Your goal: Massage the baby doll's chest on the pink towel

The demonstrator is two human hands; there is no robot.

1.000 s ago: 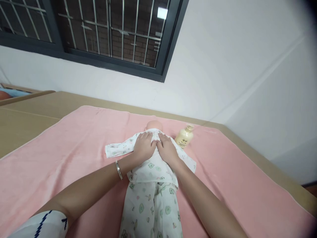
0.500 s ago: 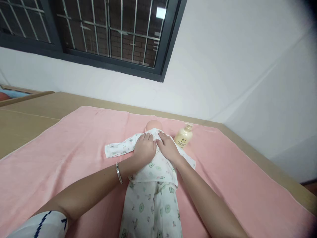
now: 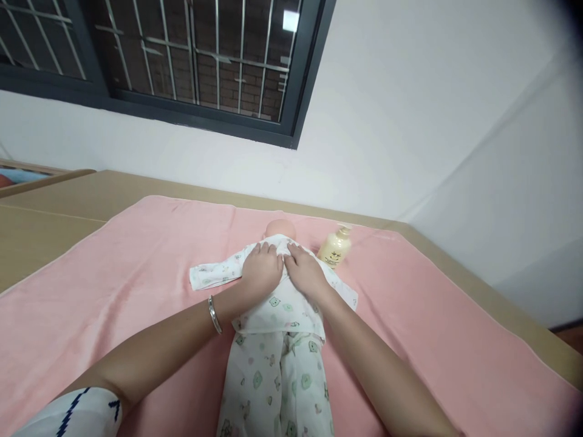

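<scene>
Left hand (image 3: 262,267) and right hand (image 3: 306,273) open, palms down on a doll's printed top (image 3: 291,311).
The doll's head (image 3: 280,228) lies at twelve o'clock, the trousers (image 3: 257,379) at six; a pump bottle (image 3: 334,249) is near the right hand at two, on a pink cloth (image 3: 150,273).

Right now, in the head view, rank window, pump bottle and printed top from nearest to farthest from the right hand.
1. Printed top: under the right hand.
2. Pump bottle: just to its right.
3. Window: beyond, on the wall.
</scene>
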